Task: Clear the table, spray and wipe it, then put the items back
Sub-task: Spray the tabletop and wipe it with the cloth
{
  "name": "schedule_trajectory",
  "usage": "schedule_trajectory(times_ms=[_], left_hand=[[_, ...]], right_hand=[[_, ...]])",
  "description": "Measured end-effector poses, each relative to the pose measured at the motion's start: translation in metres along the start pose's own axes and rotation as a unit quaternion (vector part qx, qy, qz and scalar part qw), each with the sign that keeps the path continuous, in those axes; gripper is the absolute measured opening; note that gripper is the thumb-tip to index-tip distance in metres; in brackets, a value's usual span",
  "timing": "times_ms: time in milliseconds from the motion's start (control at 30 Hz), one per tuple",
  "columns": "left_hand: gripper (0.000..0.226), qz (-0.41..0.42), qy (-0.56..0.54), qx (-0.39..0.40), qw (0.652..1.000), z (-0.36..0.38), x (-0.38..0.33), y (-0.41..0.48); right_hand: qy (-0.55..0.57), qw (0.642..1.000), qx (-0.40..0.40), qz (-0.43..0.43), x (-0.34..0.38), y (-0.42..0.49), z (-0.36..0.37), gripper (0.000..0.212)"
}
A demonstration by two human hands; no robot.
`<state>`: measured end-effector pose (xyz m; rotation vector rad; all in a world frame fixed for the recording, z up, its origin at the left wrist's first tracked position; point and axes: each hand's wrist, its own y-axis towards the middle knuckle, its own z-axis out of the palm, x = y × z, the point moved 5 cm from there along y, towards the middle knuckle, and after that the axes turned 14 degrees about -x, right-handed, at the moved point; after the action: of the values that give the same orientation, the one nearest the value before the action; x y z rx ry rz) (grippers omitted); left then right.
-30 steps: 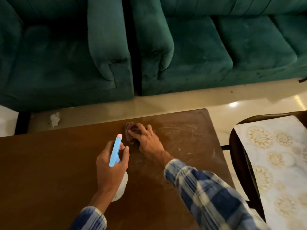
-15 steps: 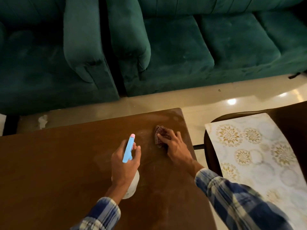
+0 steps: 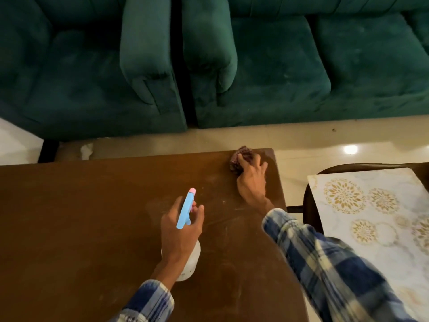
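A brown wooden table [image 3: 81, 224] fills the lower left, its top streaked with faint smears. My left hand [image 3: 180, 231] grips a spray bottle [image 3: 185, 211] with a blue trigger head, a pink nozzle tip and a white body, held over the table's middle. My right hand [image 3: 251, 180] presses a dark reddish cloth [image 3: 240, 156] flat on the table at its far right corner. Part of the cloth is hidden under my fingers.
Two dark green sofas [image 3: 267, 73] stand close behind the table across a strip of pale floor [image 3: 301, 140]. To the right, a dark chair [image 3: 308, 201] carries a white mat with gold floral patterns [image 3: 371, 217].
My right hand has slid the cloth rightward and away from me, from the table's middle to its far right corner. The left hand with the bottle stays over the table.
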<state>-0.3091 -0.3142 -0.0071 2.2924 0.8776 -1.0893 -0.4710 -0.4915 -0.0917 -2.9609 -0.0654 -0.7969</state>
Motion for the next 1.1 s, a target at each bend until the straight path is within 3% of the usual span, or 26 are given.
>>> schedule_trajectory(times_ms=[133, 200, 333, 500, 600, 733, 867, 933, 1033, 1100], left_hand=[[0.022, 0.009, -0.008, -0.011, 1.000, -0.012, 0.006, 0.007], [0.023, 0.009, -0.005, -0.019, 1.000, -0.022, 0.014, 0.013], [0.025, 0.003, -0.010, -0.040, 0.999, -0.046, 0.031, 0.025], [0.020, -0.015, -0.029, -0.054, 0.998, -0.069, 0.036, 0.025], [0.020, -0.008, -0.037, -0.056, 0.998, -0.081, 0.043, 0.021], [0.021, -0.016, -0.038, -0.047, 0.998, -0.100, 0.061, 0.013], [0.024, 0.003, -0.020, -0.057, 0.998, -0.139, 0.082, 0.011], [0.025, 0.012, -0.013, -0.062, 0.998, -0.158, 0.094, 0.009], [0.025, 0.014, 0.009, -0.057, 0.998, -0.178, 0.112, 0.003], [0.027, 0.015, 0.003, -0.055, 0.998, -0.187, 0.119, -0.001]], right_hand=[[-0.033, 0.974, 0.087, -0.208, 0.048, -0.010, 0.032, 0.064], [-0.029, 0.983, 0.053, -0.176, 0.041, 0.010, 0.024, 0.064], [-0.031, 0.999, -0.033, -0.004, -0.017, 0.040, -0.002, 0.063], [-0.035, 0.996, -0.083, 0.009, -0.043, -0.002, -0.018, 0.065], [-0.049, 0.997, -0.055, 0.035, -0.024, -0.046, -0.006, 0.067], [-0.062, 0.991, 0.028, -0.113, 0.043, -0.102, 0.034, 0.070], [-0.037, 0.999, -0.020, 0.006, 0.089, -0.111, 0.060, 0.066], [-0.049, 0.993, 0.052, -0.090, 0.133, -0.138, 0.080, 0.068], [-0.065, 0.930, 0.187, -0.311, 0.179, -0.210, 0.116, 0.071], [-0.068, 0.918, 0.182, -0.347, 0.173, -0.223, 0.118, 0.072]])
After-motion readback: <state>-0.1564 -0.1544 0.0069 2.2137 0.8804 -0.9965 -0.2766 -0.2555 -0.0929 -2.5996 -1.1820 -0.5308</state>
